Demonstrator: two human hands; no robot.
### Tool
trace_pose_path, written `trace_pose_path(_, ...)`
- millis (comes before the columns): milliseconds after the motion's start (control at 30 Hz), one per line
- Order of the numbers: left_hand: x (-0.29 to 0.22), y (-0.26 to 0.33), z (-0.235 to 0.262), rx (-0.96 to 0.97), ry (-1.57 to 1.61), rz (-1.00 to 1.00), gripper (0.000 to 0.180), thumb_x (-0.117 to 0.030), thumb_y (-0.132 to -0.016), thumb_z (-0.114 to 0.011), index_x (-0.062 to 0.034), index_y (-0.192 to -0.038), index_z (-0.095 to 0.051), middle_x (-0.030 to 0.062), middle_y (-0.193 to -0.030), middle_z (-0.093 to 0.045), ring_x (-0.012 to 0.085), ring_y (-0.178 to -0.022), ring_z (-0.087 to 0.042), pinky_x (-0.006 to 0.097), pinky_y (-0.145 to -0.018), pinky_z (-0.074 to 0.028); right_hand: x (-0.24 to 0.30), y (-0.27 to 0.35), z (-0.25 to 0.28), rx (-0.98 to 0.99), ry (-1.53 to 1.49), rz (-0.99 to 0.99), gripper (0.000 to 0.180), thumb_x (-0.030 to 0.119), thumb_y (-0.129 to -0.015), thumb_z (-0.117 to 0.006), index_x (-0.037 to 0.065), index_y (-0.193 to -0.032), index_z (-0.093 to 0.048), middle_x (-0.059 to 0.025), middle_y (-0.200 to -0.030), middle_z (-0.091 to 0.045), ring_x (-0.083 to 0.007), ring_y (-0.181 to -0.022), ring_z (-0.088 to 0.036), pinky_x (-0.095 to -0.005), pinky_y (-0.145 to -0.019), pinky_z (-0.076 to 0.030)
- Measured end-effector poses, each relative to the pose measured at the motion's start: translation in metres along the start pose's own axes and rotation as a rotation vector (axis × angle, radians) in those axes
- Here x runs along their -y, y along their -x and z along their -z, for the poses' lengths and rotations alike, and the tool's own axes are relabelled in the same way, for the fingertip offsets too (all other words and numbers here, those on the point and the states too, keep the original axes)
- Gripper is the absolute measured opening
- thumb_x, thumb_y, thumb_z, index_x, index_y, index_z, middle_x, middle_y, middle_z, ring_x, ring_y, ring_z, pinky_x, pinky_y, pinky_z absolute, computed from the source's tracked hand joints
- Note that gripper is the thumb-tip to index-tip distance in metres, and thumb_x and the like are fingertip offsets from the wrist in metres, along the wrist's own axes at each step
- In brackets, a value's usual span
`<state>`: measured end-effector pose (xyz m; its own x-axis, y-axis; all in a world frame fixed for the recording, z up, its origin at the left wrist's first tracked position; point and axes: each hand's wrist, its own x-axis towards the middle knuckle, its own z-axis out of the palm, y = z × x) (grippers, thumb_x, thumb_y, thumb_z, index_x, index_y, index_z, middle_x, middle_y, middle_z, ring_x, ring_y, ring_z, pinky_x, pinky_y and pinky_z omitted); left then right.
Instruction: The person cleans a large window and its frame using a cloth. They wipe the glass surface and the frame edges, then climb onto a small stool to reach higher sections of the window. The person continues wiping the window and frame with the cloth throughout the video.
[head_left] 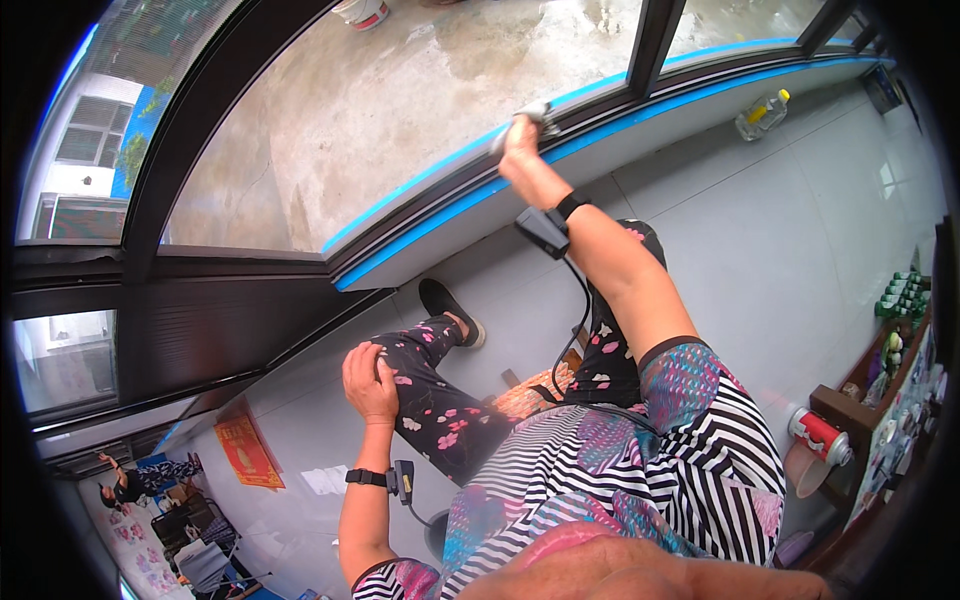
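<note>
With my right arm stretched forward, my right hand [522, 150] presses a crumpled whitish-grey cloth [537, 113] against the bottom rail of the window frame [580, 122]. The fingers are closed over the cloth and partly hidden by it. A blue strip [600, 135] edges the low sill just below. My left hand [368, 382] lies on my left knee, over dark flowered trousers [440, 405], its fingers stretched out and holding nothing. Each wrist carries a black strap with a small device [543, 232]. I sit on a low woven seat [540, 392].
A clear bottle with a yellow cap [762, 116] stands by the sill at the right. Right of me, a wooden table [850, 410] has a red can [820, 436] beside it and several green bottles [905, 293] nearby. A dark door panel [215, 325] is at the left.
</note>
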<state>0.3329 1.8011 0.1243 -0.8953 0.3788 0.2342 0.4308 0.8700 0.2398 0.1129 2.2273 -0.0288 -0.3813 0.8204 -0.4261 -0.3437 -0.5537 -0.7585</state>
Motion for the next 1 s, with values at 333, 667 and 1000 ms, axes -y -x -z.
trace_pose_path(333, -0.012, -0.012, 0.002, 0.012, 0.021, -0.023, 0.022, -0.014, -0.085, -0.057, -0.0079, -0.103, -0.068, 0.0102, -0.114, -0.066, 0.0326, -0.115, -0.057, 0.042, -0.099, -0.044, 0.043, 0.096, -0.034, -0.020, -0.361, -0.843, 0.037, 0.030, -0.097, -0.050, 0.008, -0.126, -0.051, -0.0103, -0.132, -0.055, -0.0282, -0.120, -0.052, -0.0502, -0.105, -0.041)
trace_pose_path(667, -0.002, 0.001, -0.001, -0.021, 0.029, 0.008, 0.021, -0.012, -0.086, -0.056, -0.0073, -0.102, -0.068, 0.0102, -0.113, -0.067, 0.0324, -0.115, -0.058, 0.042, -0.100, -0.044, 0.126, -0.112, 0.042, -0.031, -0.336, -0.125, 0.029, 0.021, -0.088, -0.059, 0.005, -0.113, -0.058, -0.0097, -0.120, -0.062, -0.0275, -0.111, -0.057, -0.0431, -0.102, -0.042)
trace_pose_path(1000, 0.002, -0.005, 0.000, -0.038, 0.030, 0.041, 0.023, -0.013, -0.081, -0.059, -0.0089, -0.101, -0.069, 0.0081, -0.113, -0.066, 0.0317, -0.113, -0.058, 0.043, -0.099, -0.044, 0.126, -0.199, 0.083, 0.050, -0.150, -0.015, 0.037, 0.026, -0.093, -0.056, 0.001, -0.121, -0.056, -0.0104, -0.127, -0.059, -0.0280, -0.117, -0.054, -0.0412, -0.106, -0.039)
